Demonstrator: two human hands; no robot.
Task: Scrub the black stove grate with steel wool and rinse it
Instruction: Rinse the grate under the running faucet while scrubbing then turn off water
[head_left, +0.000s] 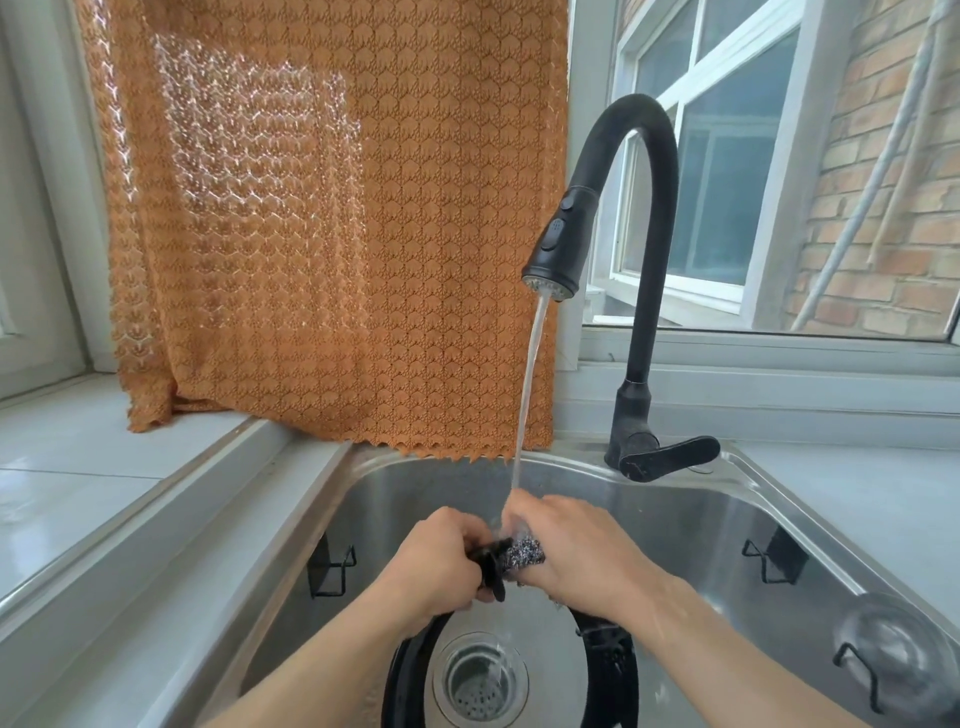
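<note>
Over the stainless steel sink (691, 525), beneath the black faucet's (641, 249) stream, the left hand (441, 564) grips the round black stove grate (405, 670) while the right hand (576, 551) clutches grey steel wool (524, 555) against it.

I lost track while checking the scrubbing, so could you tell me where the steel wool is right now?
In the head view the steel wool is gripped in the right hand, pressed against the black grate that the left hand holds, under the faucet's stream over the sink.
</note>
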